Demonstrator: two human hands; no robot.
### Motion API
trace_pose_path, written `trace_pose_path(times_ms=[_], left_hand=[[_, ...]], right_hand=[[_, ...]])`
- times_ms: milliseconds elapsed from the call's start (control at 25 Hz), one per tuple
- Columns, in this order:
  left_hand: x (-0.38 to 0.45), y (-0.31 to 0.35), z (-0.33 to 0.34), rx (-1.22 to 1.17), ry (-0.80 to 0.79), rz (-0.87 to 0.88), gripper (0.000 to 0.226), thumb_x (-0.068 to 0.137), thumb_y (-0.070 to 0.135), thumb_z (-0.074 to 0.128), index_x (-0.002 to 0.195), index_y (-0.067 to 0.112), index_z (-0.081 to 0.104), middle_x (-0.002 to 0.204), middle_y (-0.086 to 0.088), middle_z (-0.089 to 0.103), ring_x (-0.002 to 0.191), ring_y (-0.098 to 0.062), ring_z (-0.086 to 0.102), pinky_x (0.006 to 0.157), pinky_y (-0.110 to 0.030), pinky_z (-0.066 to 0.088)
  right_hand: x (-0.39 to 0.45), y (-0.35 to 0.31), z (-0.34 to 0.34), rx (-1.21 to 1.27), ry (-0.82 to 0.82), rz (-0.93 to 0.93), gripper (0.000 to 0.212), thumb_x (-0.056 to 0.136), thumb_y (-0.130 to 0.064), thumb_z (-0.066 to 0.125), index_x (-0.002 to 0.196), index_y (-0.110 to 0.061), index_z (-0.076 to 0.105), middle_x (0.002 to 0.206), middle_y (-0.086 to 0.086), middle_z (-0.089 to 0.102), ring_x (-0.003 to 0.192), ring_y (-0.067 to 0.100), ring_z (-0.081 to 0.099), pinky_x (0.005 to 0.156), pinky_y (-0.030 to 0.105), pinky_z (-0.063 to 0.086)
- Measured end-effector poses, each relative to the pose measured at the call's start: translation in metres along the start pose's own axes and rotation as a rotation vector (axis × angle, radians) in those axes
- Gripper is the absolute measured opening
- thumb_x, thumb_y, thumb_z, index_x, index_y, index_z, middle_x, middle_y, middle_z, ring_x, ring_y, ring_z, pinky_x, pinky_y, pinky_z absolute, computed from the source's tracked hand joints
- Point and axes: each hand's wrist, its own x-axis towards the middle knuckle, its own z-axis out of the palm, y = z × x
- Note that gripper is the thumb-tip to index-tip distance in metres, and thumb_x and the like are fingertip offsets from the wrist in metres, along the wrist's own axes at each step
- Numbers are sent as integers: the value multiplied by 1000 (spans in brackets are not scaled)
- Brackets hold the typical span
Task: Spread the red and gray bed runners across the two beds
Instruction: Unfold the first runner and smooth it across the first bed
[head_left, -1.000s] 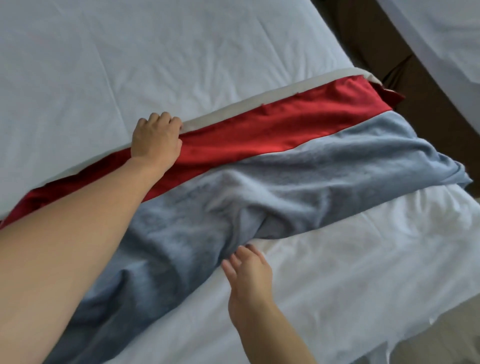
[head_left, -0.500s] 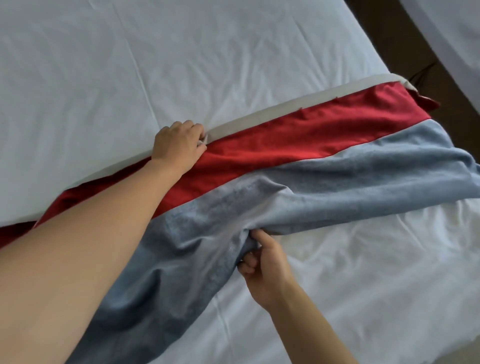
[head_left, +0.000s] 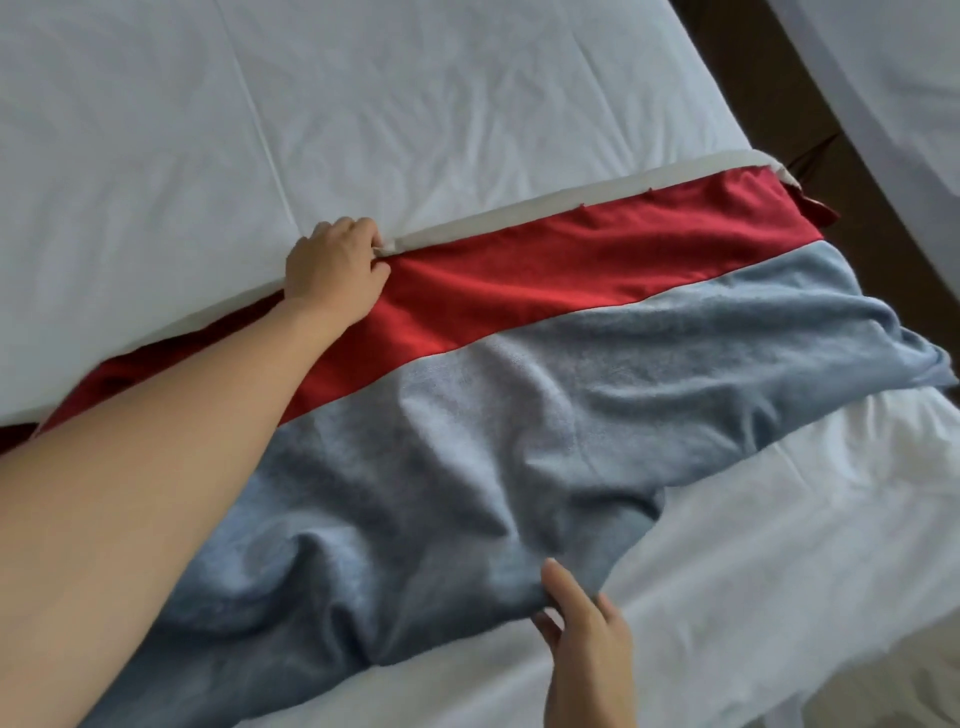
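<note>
**Bed runner lies slantwise on the bed, both hands at its edges**

The bed runner (head_left: 519, 395), red band above gray, lies rumpled across the white bed (head_left: 363, 104). The left hand (head_left: 335, 273) has its grip narrow, fingers curled on the runner's pale upper border. The right hand (head_left: 584, 642) touches the gray lower edge with fingers straight. A second bed (head_left: 893, 78) shows at far right.
</note>
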Motion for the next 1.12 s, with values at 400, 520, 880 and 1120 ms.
trace_pose_path(times_ms=[400, 520, 880, 1120], left_hand=[[-30, -28, -21, 113, -63, -161, 20, 90, 32, 63, 95, 14, 69, 101, -20, 67, 95, -42, 63, 82, -44, 48], [-46, -13, -6, 113, -23, -113, 26, 88, 24, 61, 109, 9, 64, 111, -20, 63, 103, -43, 57, 87, -48, 44], [-162, 169, 28, -289, -40, 350, 29, 80, 32, 59, 99, 12, 69, 102, -9, 65, 98, -31, 60, 81, -41, 49], [-248, 269, 66, -162, -232, 485, 47, 65, 53, 76, 95, 20, 61, 92, -1, 60, 86, -21, 57, 65, -34, 49]], right_hand=[[-15, 28, -52, -302, 189, -72, 26, 82, -3, 75, 71, 1, 52, 44, 13, 53, 28, 19, 44, 41, 32, 44], [-21, 10, -50, -432, 60, -132, 13, 82, -15, 74, 79, -5, 66, 69, 15, 68, 50, 17, 61, 51, 39, 53], [36, -62, -73, -1366, 37, -1072, 76, 77, 2, 58, 149, -16, 39, 157, 10, 31, 143, 29, 30, 113, 46, 34], [142, -151, -113, -1774, 25, -1471, 48, 67, -6, 82, 110, -14, 63, 119, 7, 60, 115, 30, 56, 105, 47, 39]])
